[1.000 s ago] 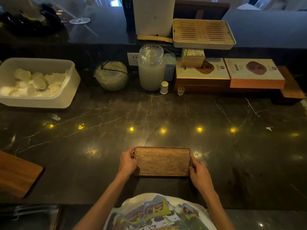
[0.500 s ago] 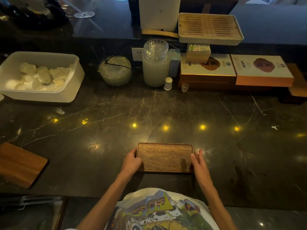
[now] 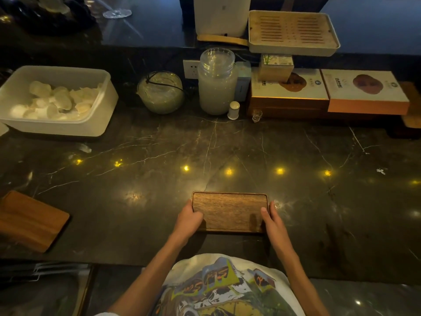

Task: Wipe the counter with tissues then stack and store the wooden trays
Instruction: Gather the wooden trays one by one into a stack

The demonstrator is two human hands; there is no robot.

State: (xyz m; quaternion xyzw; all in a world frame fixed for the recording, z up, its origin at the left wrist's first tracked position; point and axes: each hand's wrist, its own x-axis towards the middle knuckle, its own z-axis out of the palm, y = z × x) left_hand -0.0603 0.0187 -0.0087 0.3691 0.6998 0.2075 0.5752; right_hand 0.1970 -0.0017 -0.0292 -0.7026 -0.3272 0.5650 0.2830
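Tray in hand: I see a dark wooden tray [image 3: 229, 212] flat on the tabletop [image 3: 319, 201], straight ahead of me near the front edge.
Long axis: it runs left to right, so each short end faces one hand.
Left hand [image 3: 188, 221]: fingers curled around the left end, gripping the rim.
Right hand [image 3: 272, 221]: fingers laid straight along the right end, thumb over the rim, clamping it.
Second tray [image 3: 29, 221]: a lighter wooden tray sits well apart, at the far left.
Key relation: I judge stacking means carrying leftward; my left hand is nearer that tray.
Tissues: none visible in either hand.
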